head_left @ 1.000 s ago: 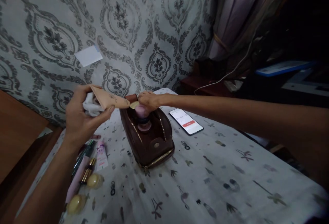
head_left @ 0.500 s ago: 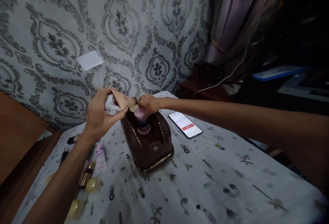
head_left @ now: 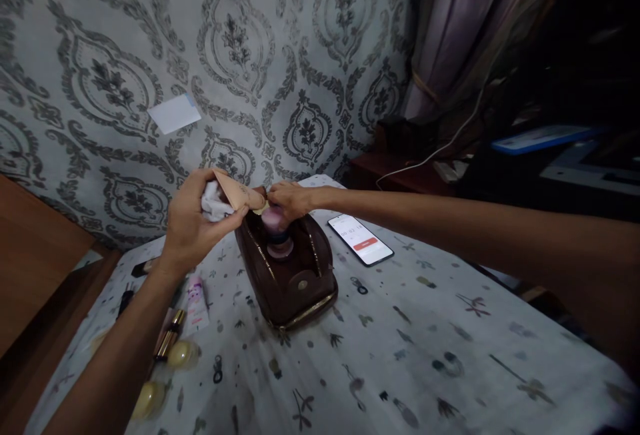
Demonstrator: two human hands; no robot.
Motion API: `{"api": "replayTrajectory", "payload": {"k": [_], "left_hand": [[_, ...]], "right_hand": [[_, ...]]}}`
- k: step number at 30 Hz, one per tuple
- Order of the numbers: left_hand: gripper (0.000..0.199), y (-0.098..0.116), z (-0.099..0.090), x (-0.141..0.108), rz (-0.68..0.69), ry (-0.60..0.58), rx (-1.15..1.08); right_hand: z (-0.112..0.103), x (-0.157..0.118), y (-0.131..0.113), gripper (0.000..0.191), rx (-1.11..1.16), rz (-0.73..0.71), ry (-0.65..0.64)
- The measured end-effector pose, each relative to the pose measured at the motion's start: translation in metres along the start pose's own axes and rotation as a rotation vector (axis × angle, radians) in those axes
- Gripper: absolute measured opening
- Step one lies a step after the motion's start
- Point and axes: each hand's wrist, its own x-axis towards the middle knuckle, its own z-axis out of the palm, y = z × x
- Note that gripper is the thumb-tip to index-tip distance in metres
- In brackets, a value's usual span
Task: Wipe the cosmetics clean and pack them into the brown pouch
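My left hand (head_left: 193, 218) is closed around a peach squeeze tube (head_left: 237, 194) and a crumpled white cloth or tissue (head_left: 215, 203). The tube's dark cap end points right, over the far end of a brown zip pouch (head_left: 295, 295). The pouch lies with its top unzipped. Inside it stands a container with a pink-mauve top (head_left: 273, 218) and a dark band. At the pouch's far end, right beside that container, my right hand (head_left: 290, 200) has its fingers curled together. What they grip is hidden.
Left of the pouch lie a pink-and-white tube (head_left: 197, 305), a gold-and-black cosmetic tube (head_left: 170, 335) and round yellowish containers (head_left: 183, 354). A phone with a timer (head_left: 360, 242) rests to the right on the patterned sheet (head_left: 400, 348). Behind is a papered wall (head_left: 300, 55).
Both hands hold nearly the same pose. The left hand with the peach tube has shifted very slightly left; the pouch and the things around it stay put.
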Motion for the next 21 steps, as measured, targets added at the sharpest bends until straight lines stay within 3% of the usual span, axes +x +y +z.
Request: {"api": "replayTrajectory", "payload": {"k": [21], "left_hand": [[0.038, -0.0008, -0.0073, -0.0043, 0.016, 0.009, 0.005]], "right_hand": [[0.0033, -0.0003, 0.0001, 0.058, 0.048, -0.021, 0.042]]}}
